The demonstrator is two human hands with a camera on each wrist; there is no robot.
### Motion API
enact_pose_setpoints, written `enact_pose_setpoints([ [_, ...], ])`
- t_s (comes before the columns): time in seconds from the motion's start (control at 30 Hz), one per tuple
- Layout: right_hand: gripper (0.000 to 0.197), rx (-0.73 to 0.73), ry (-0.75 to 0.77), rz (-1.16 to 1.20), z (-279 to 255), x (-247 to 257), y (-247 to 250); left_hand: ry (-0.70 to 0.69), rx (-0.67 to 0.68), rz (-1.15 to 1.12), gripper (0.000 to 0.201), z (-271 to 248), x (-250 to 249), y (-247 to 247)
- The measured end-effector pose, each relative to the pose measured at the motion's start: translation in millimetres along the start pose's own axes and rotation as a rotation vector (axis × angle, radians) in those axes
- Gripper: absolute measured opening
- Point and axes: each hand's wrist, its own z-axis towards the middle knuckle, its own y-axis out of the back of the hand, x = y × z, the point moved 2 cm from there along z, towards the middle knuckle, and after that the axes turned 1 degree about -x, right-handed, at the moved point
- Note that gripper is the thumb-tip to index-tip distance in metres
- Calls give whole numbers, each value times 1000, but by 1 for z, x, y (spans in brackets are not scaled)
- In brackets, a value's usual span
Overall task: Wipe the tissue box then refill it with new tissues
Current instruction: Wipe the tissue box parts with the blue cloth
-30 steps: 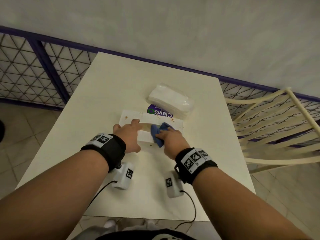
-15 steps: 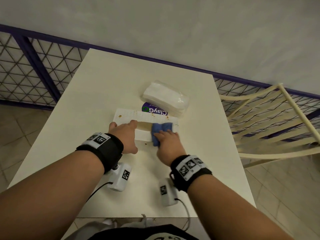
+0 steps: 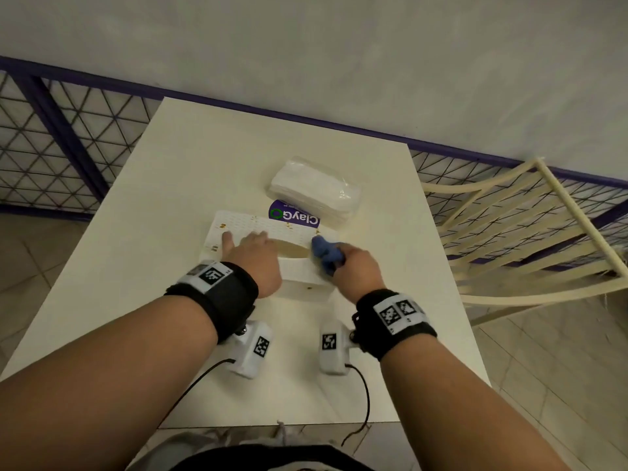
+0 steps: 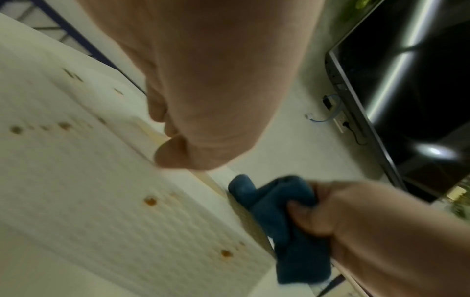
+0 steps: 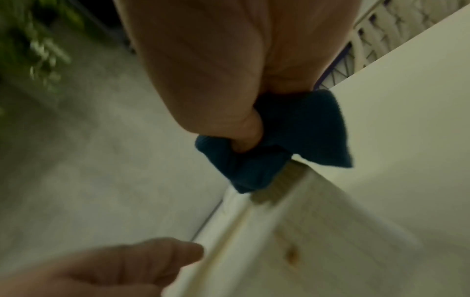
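Note:
A white tissue box point(image 3: 299, 277) with brown spots point(image 4: 150, 201) lies in the middle of the white table point(image 3: 190, 171). My left hand point(image 3: 253, 253) lies flat on the box top, left of its oval opening. At the box's right end, my right hand point(image 3: 353, 268) grips a bunched blue cloth point(image 3: 324, 251) and presses it against the box edge point(image 5: 292, 176). The cloth point(image 4: 279, 217) hangs over that end. A clear pack of new white tissues point(image 3: 314, 186) with a purple label point(image 3: 294, 215) sits just behind the box.
A cream slatted chair point(image 3: 526, 232) stands close to the table's right side. A purple-framed wire fence point(image 3: 68, 137) runs behind and left of the table below a grey wall. A dark screen point(image 4: 406, 80) shows in the left wrist view.
My right hand has slid the blue cloth from beside the opening to the right end of the box. My left hand stays on the box top.

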Motion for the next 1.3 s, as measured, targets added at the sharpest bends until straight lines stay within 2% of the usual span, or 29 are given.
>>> enact_pose_setpoints([
  [0.1, 26, -190, -28, -12, 2, 11, 38, -113, -67, -1, 41, 4, -20, -6],
  [0.17, 25, -165, 11, -26, 4, 20, 44, -100, -54, 7, 32, 6, -23, -13],
  [0.23, 28, 59, 19, -75, 8, 22, 24, -72, -79, -7, 28, 6, -23, -14],
  [0.3, 47, 357, 13, -291, 10, 13, -12, -67, -117, -16, 26, 5, -24, -13],
  [0.33, 57, 435, 11, -389, 13, 6, -26, -64, -125, -21, 23, 4, -24, -12],
  [0.37, 62, 452, 4, -439, 18, 4, -34, -62, -126, -25, 21, 4, -24, -12],
  [0.57, 66, 370, -39, -509, 67, 17, -35, -60, -82, -32, 23, 11, -21, -12],
  [0.7, 64, 409, 15, -629, 32, 10, -43, -64, -97, -29, 14, 11, -21, -11],
  [0.77, 62, 410, 41, -603, 20, 2, -42, -54, -105, -22, 15, 10, -22, -10],
  [0.97, 67, 335, -51, -558, 65, 9, -32, -37, -58, -30, 24, 13, -21, -11],
  [1.1, 63, 378, 12, -672, 35, 10, -40, -36, -96, -42, 21, 13, -20, -12],
  [1.17, 60, 407, 30, -647, 25, 3, -42, -35, -99, -49, 21, 11, -21, -11],
  [1.3, 64, 412, -43, -618, 51, 0, -28, -27, -74, -64, 30, 11, -22, -9],
])
